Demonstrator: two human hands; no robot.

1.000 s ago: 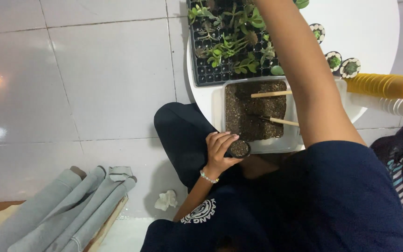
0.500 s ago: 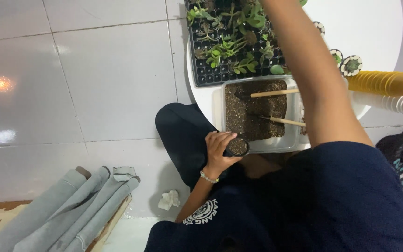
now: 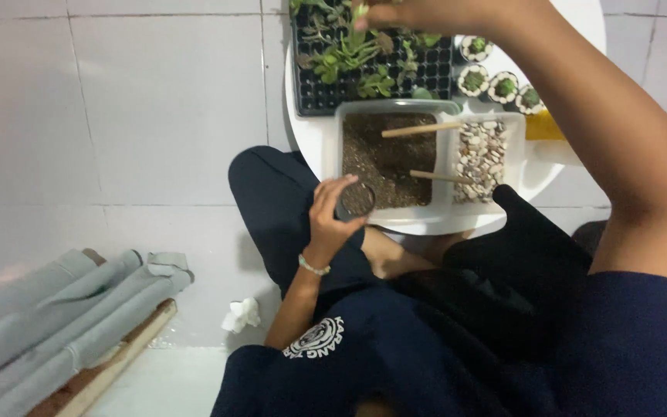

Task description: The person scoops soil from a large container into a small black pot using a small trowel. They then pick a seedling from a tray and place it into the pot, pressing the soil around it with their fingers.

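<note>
I take the round white table as my landmark. It stands on a pale tiled floor, and I see the person seated against its near edge, dark trousers tucked under it. To the table's near left, well apart, grey rolls of fabric lie on the floor with a wooden strip along them, and a crumpled white tissue sits between the rolls and the person's leg.

On the far part of the table lies a black seedling tray full of small green succulents. Just nearer than it stands a clear tub of dark soil with two wooden sticks resting in it, and touching that tub's right side is a narrower tub of pale pebbles. Four little potted succulents stand in a row toward the table's far right.

The right hand is stretched over the seedling tray, fingers bunched among the leaves; I cannot tell whether it is gripping a plant. The left hand is at the table's near edge, fingers curled around a small dark pot filled with soil, held against the near left corner of the soil tub.
</note>
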